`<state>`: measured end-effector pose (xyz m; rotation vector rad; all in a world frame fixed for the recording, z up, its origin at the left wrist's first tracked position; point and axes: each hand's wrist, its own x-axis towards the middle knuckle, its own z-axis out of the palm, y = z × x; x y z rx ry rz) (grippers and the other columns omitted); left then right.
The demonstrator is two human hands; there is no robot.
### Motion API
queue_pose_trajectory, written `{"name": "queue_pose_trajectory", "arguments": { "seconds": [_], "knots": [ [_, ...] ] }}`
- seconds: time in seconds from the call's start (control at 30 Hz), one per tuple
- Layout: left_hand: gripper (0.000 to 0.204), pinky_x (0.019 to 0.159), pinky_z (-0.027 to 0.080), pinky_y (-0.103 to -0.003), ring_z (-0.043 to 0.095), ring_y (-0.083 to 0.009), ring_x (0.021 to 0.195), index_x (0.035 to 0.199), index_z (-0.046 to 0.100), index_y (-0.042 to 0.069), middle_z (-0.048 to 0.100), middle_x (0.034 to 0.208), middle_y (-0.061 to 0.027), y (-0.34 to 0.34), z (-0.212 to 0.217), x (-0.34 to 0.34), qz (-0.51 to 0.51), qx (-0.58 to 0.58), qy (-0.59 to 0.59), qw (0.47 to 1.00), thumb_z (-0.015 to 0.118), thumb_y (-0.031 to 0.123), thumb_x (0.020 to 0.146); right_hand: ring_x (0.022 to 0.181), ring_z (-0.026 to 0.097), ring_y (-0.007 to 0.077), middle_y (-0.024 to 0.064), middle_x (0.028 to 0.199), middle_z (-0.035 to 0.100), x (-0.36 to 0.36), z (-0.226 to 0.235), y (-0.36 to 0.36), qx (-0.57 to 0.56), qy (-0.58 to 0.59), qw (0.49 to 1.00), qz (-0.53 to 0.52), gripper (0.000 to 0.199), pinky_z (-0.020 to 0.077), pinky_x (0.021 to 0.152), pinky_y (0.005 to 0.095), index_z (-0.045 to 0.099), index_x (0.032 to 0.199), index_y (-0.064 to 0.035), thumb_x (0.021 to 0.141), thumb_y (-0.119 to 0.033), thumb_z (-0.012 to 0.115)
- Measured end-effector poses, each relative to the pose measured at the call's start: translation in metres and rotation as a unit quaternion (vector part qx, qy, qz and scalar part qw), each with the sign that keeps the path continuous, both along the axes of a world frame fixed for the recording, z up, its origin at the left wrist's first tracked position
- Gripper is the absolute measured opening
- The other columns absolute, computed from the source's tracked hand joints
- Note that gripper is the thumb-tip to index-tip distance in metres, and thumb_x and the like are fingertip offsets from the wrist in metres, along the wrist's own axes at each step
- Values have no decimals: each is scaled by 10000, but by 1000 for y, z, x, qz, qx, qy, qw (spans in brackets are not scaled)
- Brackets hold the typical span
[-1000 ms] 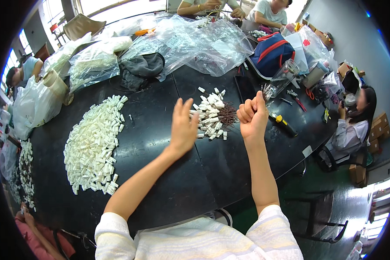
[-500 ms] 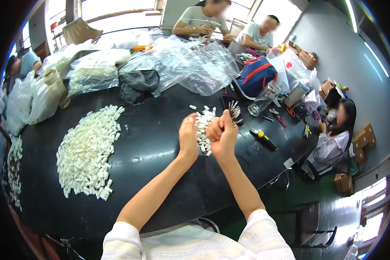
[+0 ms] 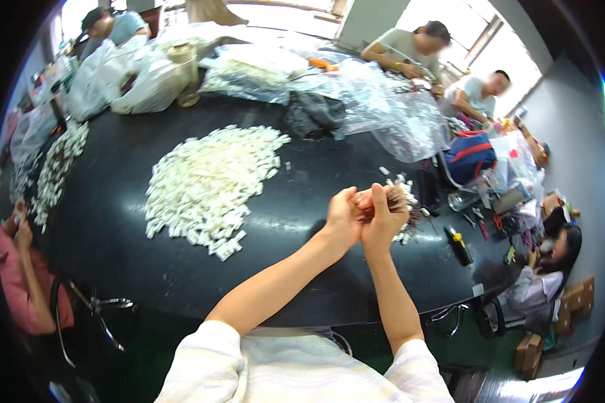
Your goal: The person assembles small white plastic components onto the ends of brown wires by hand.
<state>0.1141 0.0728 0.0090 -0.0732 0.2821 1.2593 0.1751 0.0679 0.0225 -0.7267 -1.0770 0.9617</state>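
Note:
My hands meet over the black table, to the right of its middle. In my right hand (image 3: 383, 221) is a bundle of thin brownish wire-like strands (image 3: 398, 197), its ends fanning out past the fingers. My left hand (image 3: 345, 216) presses against it from the left, fingers curled in around the strands' other end. Partly hidden behind my right hand lies a small heap of short white pieces (image 3: 403, 183). A much larger pile of the same sort of white pieces (image 3: 208, 188) spreads over the table to the left.
Clear plastic bags (image 3: 403, 121) and a black bag (image 3: 314, 113) line the far side. A blue-red bag (image 3: 472, 156), a glass jar (image 3: 460, 200) and a yellow-black tool (image 3: 458, 245) sit to the right. Other people sit around the table (image 3: 282, 269).
The view has swung left, so the table's things sit farther right in it. My hands, apart before, have come together, and the left one now touches the bundle.

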Motion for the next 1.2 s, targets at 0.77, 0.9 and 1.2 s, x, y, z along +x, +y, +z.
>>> {"name": "queue_pose_trajectory", "arguments": {
  "seconds": [0.77, 0.9, 1.2],
  "knots": [
    [114, 727, 452, -357, 518, -291, 858, 800, 625, -13, 585, 836, -139, 37, -17, -171, 186, 236, 936, 185, 600, 89, 757, 442, 268, 23, -48, 538, 341, 15, -46, -10, -202, -117, 935, 268, 188, 188, 400, 205, 465, 760, -41, 916, -145, 477],
    [118, 715, 420, -376, 493, -294, 826, 759, 566, 9, 546, 805, -117, 35, -28, -167, 139, 206, 955, 163, 651, 60, 695, 502, 289, 32, -35, 600, 363, 18, -50, -10, -144, -132, 935, 296, 79, 219, 437, 204, 430, 842, -47, 898, -97, 452],
    [82, 662, 437, -369, 517, -279, 759, 719, 543, 11, 541, 751, -120, 8, -24, -148, 166, 311, 901, 252, 622, 8, 695, 532, 398, 32, 2, 635, 523, 20, -42, -11, -225, -100, 929, 275, 160, 308, 484, 198, 566, 781, 0, 874, -123, 522]
  ]
}}
